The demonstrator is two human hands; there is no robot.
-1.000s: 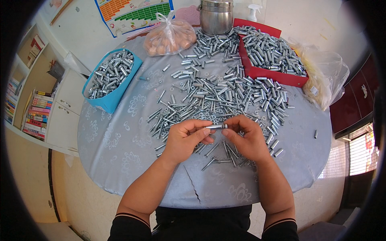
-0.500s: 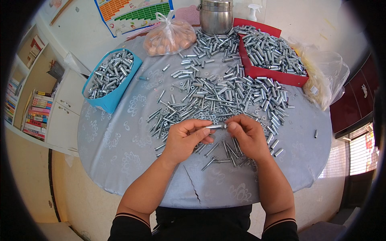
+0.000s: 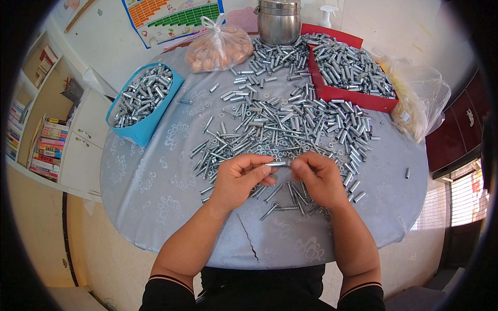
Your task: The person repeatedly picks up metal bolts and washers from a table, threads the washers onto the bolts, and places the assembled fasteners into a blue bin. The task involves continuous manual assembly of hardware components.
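Observation:
Both hands meet over the near middle of a round table covered in a grey patterned cloth [image 3: 150,192]. My left hand [image 3: 239,179] pinches one end of a small silver metal sleeve bolt [image 3: 278,164]. My right hand [image 3: 319,179] grips the other end with its fingertips. The piece lies level between the two hands, just above the cloth. A big loose heap of similar silver bolts and sleeves [image 3: 280,124] spreads across the table beyond the hands, and several more lie under and around my fingers.
A blue bin [image 3: 140,101] of metal pieces sits at the far left, a red tray [image 3: 350,72] of them at the far right. A bag of round orange-brown items [image 3: 218,49] and a steel pot [image 3: 278,20] stand at the back. A clear plastic bag [image 3: 420,101] lies right.
Both hands stay in the same place holding the piece; my right fingers have shifted slightly on its end.

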